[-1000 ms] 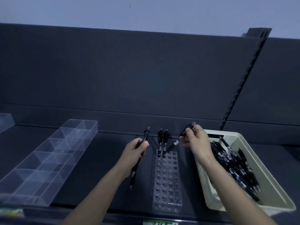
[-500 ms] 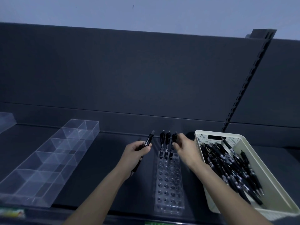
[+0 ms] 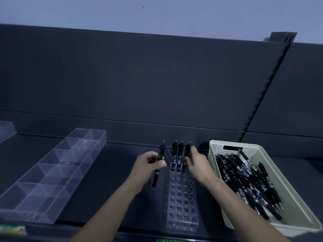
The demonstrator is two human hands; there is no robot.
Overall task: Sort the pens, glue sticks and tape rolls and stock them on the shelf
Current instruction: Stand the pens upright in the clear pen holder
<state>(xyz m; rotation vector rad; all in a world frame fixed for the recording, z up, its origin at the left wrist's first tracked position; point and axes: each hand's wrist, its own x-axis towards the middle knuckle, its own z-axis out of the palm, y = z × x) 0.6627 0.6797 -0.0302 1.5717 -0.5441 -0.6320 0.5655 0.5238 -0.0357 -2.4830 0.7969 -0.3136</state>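
A clear pen rack [image 3: 181, 199] with rows of holes lies on the dark shelf [image 3: 108, 180]. Three black pens stand upright in its back row: two pens [image 3: 177, 151] on the left and a third pen [image 3: 187, 150] on the right. My right hand [image 3: 198, 163] pinches that third pen, which sits in its hole. My left hand [image 3: 148, 165] grips another black pen [image 3: 158, 165], held nearly upright just left of the rack. A cream basket [image 3: 297, 203] at the right holds several black pens [image 3: 248, 186].
A clear divided organiser tray [image 3: 52, 175] lies at the left of the shelf. Another clear container's corner [image 3: 6, 130] shows at the far left edge. The dark back panel and a slotted upright [image 3: 262, 95] rise behind. Price labels line the shelf's front edge.
My right hand carried a pen from above the basket's corner down into the rack's back row, making three standing pens. My left hand kept its pen and raised it slightly.
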